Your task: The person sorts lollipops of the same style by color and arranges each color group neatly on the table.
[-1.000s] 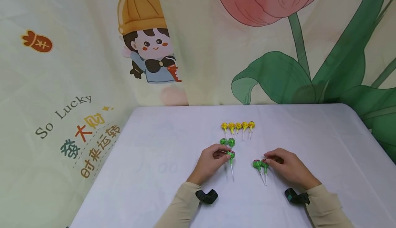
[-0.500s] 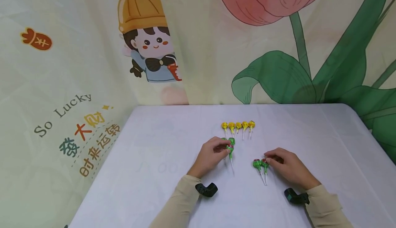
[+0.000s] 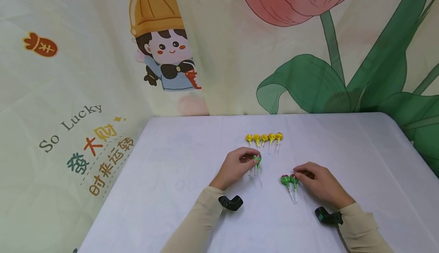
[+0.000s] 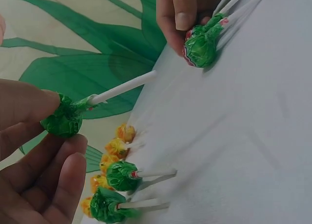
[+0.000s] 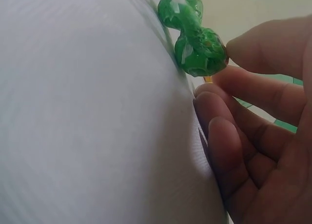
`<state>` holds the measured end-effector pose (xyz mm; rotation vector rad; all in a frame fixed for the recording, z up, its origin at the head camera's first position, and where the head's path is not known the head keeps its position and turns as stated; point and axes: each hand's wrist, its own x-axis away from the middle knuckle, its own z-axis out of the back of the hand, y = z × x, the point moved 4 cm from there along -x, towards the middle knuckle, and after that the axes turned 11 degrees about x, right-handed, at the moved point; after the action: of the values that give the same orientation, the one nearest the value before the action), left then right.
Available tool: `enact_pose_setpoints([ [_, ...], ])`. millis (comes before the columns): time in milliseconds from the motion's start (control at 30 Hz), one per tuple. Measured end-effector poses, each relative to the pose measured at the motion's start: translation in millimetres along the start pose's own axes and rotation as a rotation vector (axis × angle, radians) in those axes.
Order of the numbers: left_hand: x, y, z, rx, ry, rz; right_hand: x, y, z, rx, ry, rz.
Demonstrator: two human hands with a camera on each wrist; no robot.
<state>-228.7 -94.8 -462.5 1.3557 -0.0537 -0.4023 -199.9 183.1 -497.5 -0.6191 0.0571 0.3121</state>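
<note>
My left hand point(image 3: 236, 167) pinches a green lollipop point(image 3: 257, 158) by its head between thumb and fingers; in the left wrist view its white stick points up to the right. Below it, two green lollipops point(image 4: 124, 175) lie side by side on the cloth. From the head their candy is mostly hidden by my left hand. My right hand point(image 3: 317, 180) has thumb and index finger at the wrapped head of another green lollipop point(image 5: 202, 55), seeming to pinch its end lightly. Beside that one lies a further green lollipop point(image 3: 285, 180), the two heads touching.
A row of several yellow lollipops point(image 3: 264, 138) lies farther back on the white-clothed table point(image 3: 185, 215), sticks toward me. Behind the table's far edge hangs a printed curtain point(image 3: 226, 55). Black wrist devices point(image 3: 231, 203) sit on both forearms.
My left hand has moved away from me with its green lollipop, up toward the yellow row, covering the two green heads there. My right hand has stayed in place.
</note>
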Motion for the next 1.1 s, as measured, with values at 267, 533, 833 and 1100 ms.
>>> enact_pose_setpoints([
  [267, -13.5, 0.3, -0.3, -0.034, 0.005, -0.03, -1.1, 3.0, -0.4, 0.016, -0.006, -0.017],
  [533, -25.9, 7.3, 1.3, -0.144, 0.014, -0.073, -0.8, 1.4, -0.2, 0.008, -0.022, -0.039],
  [833, -36.1, 10.8, -1.0, -0.2, -0.033, -0.026, 1.6, 0.0, 2.4, -0.008, -0.008, -0.034],
  [1100, -47.0, 13.4, -12.2, -0.269, -0.102, -0.029, 0.4, 0.9, -0.7, -0.003, -0.021, -0.058],
])
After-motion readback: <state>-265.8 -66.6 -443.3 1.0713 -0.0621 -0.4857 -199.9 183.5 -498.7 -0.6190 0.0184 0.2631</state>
